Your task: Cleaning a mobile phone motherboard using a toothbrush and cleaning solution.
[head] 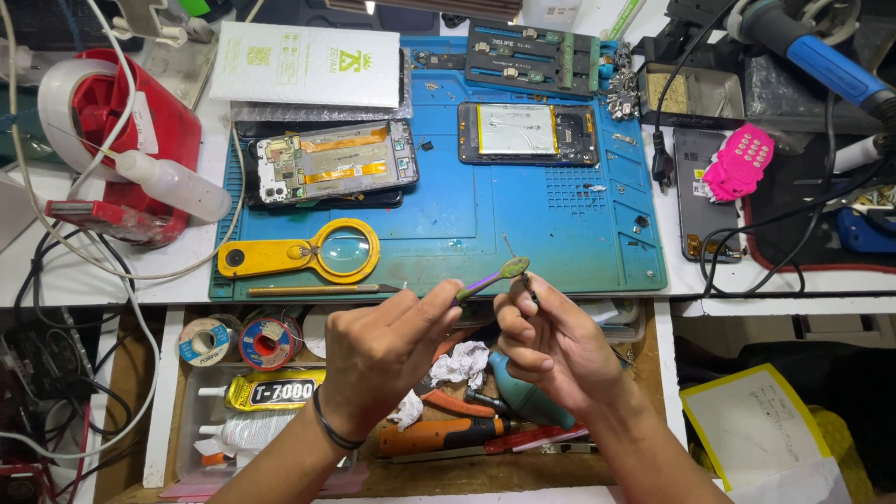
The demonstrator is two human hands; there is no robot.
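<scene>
Head view, looking down at a repair bench. The left hand (387,350) is closed with thumb and fingers pinched on the handle end of a small brush (493,278), purple-handled with a greenish head. The brush is held in the air just over the near edge of the blue work mat (523,233), head pointing up and right. The right hand (551,345) is drawn together, fingertips pinched on a small dark part (529,283) that is too small to identify. The brush head sits just beside this part, at or very near contact; which of the two cannot be told.

On the mat: an opened phone (331,163) with its board and orange tape showing at left, and a second opened phone (528,133) with a silver battery near the centre. A yellow magnifying glass (308,254) lies at the near left of the mat, with a thin tool just below it. A white box (308,63) rests at the far left edge.

Off the mat, a red tape dispenser (121,140) stands at left with a clear squeeze bottle (173,185) lying against it. A pink keypad piece (739,161) lies at right on a dark panel.

Below the hands an open drawer (163,392) holds a yellow-labelled glue tube (266,390), wire spools, an orange-handled tool and crumpled tissue.
</scene>
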